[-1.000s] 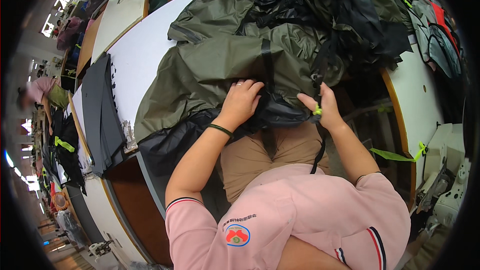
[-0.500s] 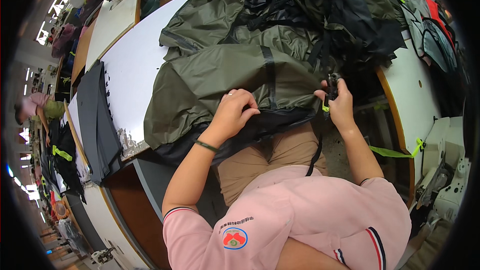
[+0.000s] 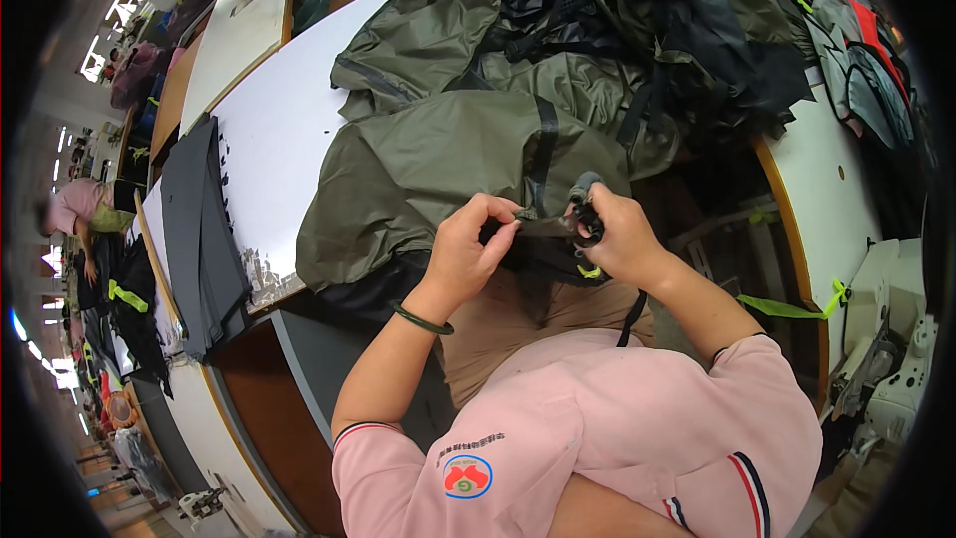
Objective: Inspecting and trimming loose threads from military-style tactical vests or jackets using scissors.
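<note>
A large olive-green fabric piece [image 3: 438, 149] with black bands and a black lower edge lies over the table's front edge and hangs toward my lap. My left hand [image 3: 473, 244] is closed in a pinch on the fabric's edge, thumb and forefinger together. Close to its right, my right hand [image 3: 622, 239] grips black-handled scissors [image 3: 588, 209] with a yellow-green strip on them. Their blades point left at the pinched edge; whether they touch the cloth I cannot tell.
Dark grey fabric strips [image 3: 194, 239] are stacked on the white table [image 3: 279, 120] at left. More dark fabric is heaped at the back. A sewing machine [image 3: 896, 379] stands at right, near a yellow-green ribbon [image 3: 787, 307]. A person [image 3: 80, 209] works at far left.
My right hand has moved left with the scissors, up to my left hand. My left hand has shifted slightly right and down and now lifts the fabric's edge.
</note>
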`<state>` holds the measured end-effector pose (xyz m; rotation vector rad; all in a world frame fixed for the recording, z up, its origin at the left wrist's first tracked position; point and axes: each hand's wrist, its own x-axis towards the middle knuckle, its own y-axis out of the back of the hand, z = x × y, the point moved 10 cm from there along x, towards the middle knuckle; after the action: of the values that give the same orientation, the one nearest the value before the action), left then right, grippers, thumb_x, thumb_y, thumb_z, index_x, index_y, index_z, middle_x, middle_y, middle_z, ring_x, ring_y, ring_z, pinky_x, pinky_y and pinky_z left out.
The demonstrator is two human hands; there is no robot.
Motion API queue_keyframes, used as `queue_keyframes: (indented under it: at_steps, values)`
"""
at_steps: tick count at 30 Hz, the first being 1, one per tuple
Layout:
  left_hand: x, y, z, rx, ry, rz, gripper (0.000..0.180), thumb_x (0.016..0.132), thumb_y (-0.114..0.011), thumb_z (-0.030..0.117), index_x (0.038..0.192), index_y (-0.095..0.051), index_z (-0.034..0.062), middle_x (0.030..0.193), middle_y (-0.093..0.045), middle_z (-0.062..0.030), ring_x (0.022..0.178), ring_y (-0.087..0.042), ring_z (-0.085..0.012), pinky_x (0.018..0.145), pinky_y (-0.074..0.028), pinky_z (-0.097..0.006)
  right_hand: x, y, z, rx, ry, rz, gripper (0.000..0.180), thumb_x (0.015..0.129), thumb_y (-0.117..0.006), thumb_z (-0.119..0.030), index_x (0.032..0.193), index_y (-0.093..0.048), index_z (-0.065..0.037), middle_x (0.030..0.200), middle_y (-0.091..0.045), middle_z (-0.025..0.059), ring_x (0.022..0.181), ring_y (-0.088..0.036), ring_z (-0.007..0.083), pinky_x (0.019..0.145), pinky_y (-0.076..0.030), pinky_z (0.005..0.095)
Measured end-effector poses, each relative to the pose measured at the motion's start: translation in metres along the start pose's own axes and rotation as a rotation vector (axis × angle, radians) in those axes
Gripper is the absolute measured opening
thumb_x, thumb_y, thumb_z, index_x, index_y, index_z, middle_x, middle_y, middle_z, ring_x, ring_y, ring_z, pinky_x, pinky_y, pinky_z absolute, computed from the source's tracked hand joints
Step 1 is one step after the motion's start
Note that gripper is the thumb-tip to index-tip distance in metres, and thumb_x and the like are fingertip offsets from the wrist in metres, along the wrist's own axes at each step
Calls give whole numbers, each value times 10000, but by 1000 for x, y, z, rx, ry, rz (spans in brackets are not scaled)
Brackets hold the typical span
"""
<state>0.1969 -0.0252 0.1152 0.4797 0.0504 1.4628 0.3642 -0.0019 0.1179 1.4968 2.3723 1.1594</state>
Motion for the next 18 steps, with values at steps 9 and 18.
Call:
queue_keyframes:
  at_steps: [9,18]
  values:
    - [-4,0,-2,-45,-19,50,173,784,-601,-82,919,-547,11,940,-638,-81,827,-597,-144,782,-490,-267,2,5,-17,144,-9,-63,313,690,-706,70,930,-523,-16,842,-624,115,744,-632,249,667,-494,323]
    - [4,-9,26,49,-45,-138,308,769,-659,-34,1061,-589,38,1000,-603,-92,923,-586,-205,878,-458,-319,10,8,-1,316,-155,-178,229,767,-677,20,931,-520,-5,827,-598,61,746,-579,120,695,-472,260]
